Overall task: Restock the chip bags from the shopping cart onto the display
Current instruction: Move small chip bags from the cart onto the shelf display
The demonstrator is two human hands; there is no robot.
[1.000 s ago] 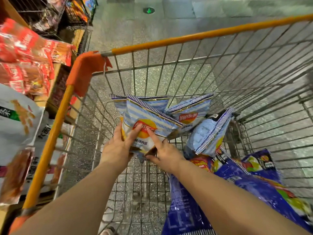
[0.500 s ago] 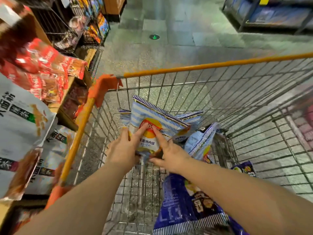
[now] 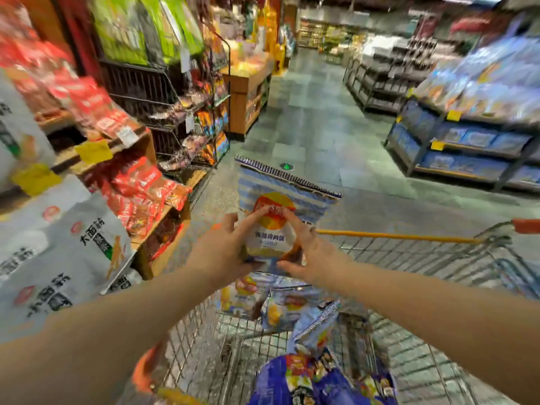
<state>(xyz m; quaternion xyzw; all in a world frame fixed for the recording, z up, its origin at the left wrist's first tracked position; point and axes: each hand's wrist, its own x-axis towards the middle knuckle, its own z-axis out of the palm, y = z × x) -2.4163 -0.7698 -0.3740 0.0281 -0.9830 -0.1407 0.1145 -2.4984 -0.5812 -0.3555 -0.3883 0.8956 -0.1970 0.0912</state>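
Two hands hold one pale blue striped chip bag upright above the front of the shopping cart. The left hand grips the bag's lower left edge, thumb laid across the front near the round logo and the other fingers curled behind; how tightly they close at the back cannot be told. The right hand takes the lower right edge, its thumb on the front near the logo and its fingers wrapped round the side. Neither hand is spread wide; both pinch the bag between thumb and fingers. The bag's serrated top seam tilts down toward the right.

Below the held bag, inside the cart's wire basket, lie more pale blue bags and, nearer the camera, dark blue bags. The cart's orange rail runs just behind the right hand. Left of the cart stand shelves of red packets and large white bags. At far right, a blurred display carries blue packets.
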